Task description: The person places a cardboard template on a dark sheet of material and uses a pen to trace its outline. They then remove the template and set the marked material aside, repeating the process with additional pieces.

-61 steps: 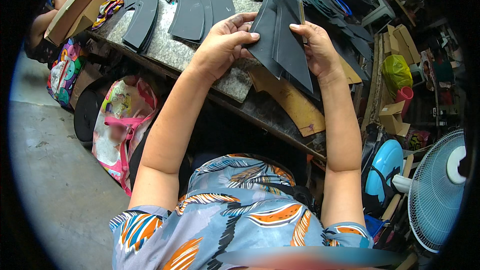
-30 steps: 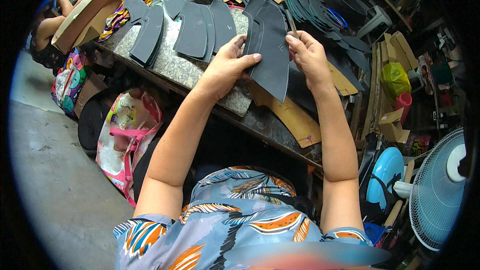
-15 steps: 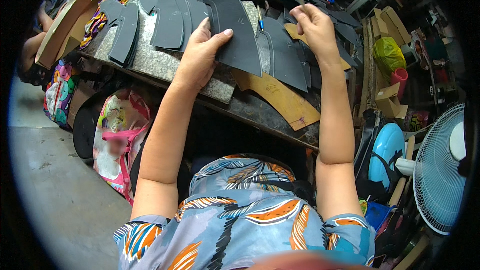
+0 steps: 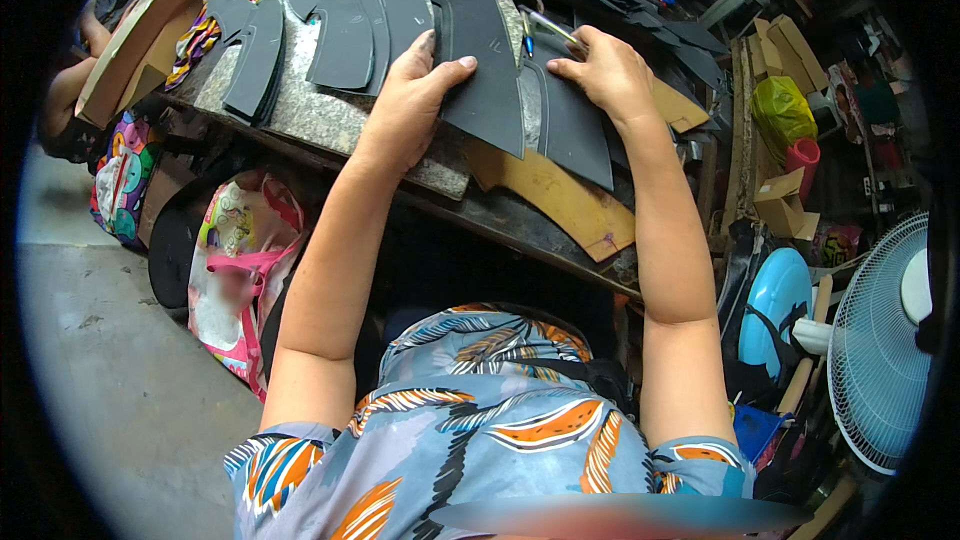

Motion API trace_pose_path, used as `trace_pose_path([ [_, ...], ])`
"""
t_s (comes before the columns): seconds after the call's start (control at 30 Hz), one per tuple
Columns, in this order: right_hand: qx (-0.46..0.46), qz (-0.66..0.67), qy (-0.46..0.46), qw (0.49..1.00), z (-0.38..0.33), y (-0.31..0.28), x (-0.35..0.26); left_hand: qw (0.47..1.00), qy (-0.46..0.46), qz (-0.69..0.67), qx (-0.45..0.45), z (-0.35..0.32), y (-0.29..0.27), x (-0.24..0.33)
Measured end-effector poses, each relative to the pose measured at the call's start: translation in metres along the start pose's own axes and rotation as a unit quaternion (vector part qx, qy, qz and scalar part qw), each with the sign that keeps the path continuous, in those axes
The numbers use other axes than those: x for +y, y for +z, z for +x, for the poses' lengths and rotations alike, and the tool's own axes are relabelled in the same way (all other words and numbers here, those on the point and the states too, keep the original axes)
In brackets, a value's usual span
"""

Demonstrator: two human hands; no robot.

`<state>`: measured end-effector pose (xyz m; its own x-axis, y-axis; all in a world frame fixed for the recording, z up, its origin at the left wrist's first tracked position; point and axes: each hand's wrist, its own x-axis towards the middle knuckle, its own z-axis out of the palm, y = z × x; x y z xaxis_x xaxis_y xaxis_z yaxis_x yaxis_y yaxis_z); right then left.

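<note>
"Which step?"
"Handling the black piece [image 4: 488,55], I'd judge. The left hand [image 4: 412,105] grips it at that hand's two o'clock, thumb on top, other fingers mostly hidden."
"Right hand [image 4: 612,78]?"
"Thumb and fingers nearly together, pinching a slim tool [image 4: 551,26] toward ten o'clock."
"Next move calls for?"
"Probably a steady left grip, tool guided clear of edges."

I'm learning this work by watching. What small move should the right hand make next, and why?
Probably lay the thin tool down beside the blue pen. The right hand holds it with its far end near that pen, just above the lower dark piece. The left hand already holds the upper dark piece, so a freed right hand could help steady it.
</note>
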<state>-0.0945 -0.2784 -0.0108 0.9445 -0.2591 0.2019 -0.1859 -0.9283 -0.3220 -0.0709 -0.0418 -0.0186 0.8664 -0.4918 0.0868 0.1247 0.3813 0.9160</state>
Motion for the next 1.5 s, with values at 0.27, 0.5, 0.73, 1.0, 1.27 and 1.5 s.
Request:
trace_pose_path([
  [0.27, 0.118, 0.54, 0.026, 0.833, 0.011, -0.008, 0.02, 1.0, 0.009, 0.02, 0.003, 0.001, 0.001, 0.0],
  [0.5, 0.1, 0.589, 0.017, 0.802, 0.0, -0.002, -0.016, 0.997, -0.01, 0.079, -0.018, 0.002, 0.007, -0.003],
  [0.73, 0.128, 0.485, -0.113, 0.858, -0.004, 0.015, -0.04, 0.988, 0.017, 0.145, -0.06, 0.0, 0.01, -0.001],
  [1.0, 0.052, 0.004, 0.063, 0.997, 0.003, -0.022, 0.024, 1.0, 0.012, 0.018, 0.005, 0.001, 0.001, 0.0],
  [1.27, -0.029, -0.079, 0.073, 0.994, -0.002, -0.027, 0.012, 1.0, 0.007, 0.008, 0.009, 0.001, 0.0, 0.0],
  [1.5, 0.085, -0.08, 0.0, 0.993, -0.009, -0.017, 0.004, 1.0, 0.013, 0.001, -0.001, 0.001, 0.0, 0.0],
])
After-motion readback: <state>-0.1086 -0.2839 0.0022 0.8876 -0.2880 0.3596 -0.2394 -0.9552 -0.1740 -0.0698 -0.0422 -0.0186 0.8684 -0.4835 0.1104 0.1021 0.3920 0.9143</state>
